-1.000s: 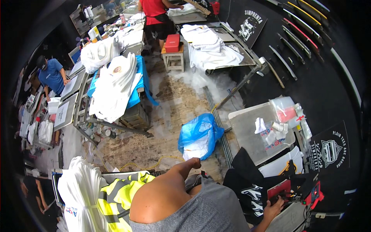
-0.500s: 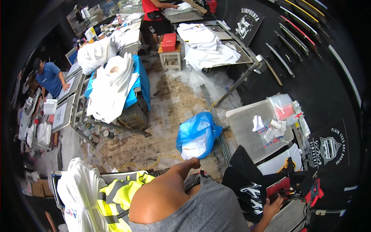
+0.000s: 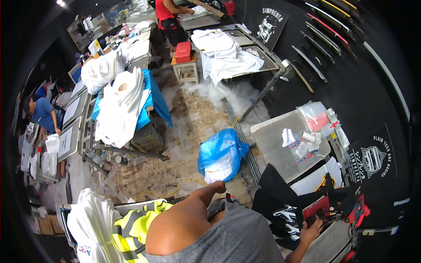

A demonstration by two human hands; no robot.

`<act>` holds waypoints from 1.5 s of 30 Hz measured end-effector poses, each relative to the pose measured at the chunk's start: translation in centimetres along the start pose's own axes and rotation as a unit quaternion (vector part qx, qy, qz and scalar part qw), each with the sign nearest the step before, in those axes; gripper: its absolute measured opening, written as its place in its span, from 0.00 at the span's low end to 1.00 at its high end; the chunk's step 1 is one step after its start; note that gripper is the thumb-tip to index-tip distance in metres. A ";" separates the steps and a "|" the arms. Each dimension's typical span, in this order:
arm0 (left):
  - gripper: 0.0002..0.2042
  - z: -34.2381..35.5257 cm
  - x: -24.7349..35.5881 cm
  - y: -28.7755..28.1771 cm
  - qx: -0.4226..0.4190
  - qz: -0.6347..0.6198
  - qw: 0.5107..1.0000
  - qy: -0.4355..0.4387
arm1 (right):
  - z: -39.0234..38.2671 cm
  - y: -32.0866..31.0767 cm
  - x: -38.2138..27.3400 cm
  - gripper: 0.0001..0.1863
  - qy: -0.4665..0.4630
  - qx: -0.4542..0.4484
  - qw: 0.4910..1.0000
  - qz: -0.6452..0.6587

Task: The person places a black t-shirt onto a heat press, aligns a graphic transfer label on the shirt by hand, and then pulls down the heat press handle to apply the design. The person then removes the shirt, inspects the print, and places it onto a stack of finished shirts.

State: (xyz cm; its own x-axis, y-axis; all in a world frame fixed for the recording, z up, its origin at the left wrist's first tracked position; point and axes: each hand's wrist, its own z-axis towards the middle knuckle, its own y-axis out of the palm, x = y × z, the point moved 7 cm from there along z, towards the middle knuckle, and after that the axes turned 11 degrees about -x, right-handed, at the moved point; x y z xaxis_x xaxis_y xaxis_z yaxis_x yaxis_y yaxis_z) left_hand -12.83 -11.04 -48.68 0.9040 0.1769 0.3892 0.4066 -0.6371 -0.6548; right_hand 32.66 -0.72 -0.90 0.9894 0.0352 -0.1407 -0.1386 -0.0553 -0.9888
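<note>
My left hand (image 3: 218,186) is closed at the end of my bent bare arm, just below a blue plastic bag (image 3: 234,155) in the picture; what it holds, if anything, is hidden. My right hand (image 3: 312,230) has curled fingers on a dark part beside a red panel (image 3: 316,206) at lower right; exactly what they grip is unclear. Black printed fabric (image 3: 267,197) drapes between the two hands. A yellow reflective vest (image 3: 136,223) and thick folded white fabric (image 3: 90,223) lie to my left.
Worktables stacked with white garments (image 3: 219,44) stand ahead and left. A stool with a red box (image 3: 183,51) is between them. A co-worker in red (image 3: 166,13) works at the back, another in blue (image 3: 41,114) at left. A metal board (image 3: 272,149) and leg (image 3: 258,98) are right.
The view has shifted slightly. The co-worker in blue has lowered a hand toward white sheets, and the one in red has drawn a hand back a little. My hands look nearly unchanged.
</note>
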 end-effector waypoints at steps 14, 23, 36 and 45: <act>0.16 -1.1 1.1 -1.2 -0.056 0.029 0.998 0.016 | 0.1 0.5 0.6 0.36 0.011 -0.006 1.000 0.016; 0.18 -1.5 1.7 -2.3 -0.079 0.052 0.995 0.041 | 0.1 0.6 0.9 0.37 0.022 -0.009 1.000 0.016; 0.12 -3.3 0.2 -1.8 0.017 -0.190 0.975 -0.115 | 0.2 -0.3 -0.1 0.36 0.023 -0.020 0.999 0.020; 0.14 -2.4 4.8 -3.3 -0.128 0.245 0.950 0.146 | -0.7 -0.5 0.7 0.36 0.026 0.001 0.999 0.037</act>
State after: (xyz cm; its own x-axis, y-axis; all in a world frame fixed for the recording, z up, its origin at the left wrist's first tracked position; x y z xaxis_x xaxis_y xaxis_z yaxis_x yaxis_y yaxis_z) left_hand -10.17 -9.91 -43.12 0.8859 -0.3795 0.2667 -0.1324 -0.7579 -0.6388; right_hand 33.42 -1.39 -0.49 0.9772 -0.0213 -0.2111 -0.2119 -0.0542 -0.9758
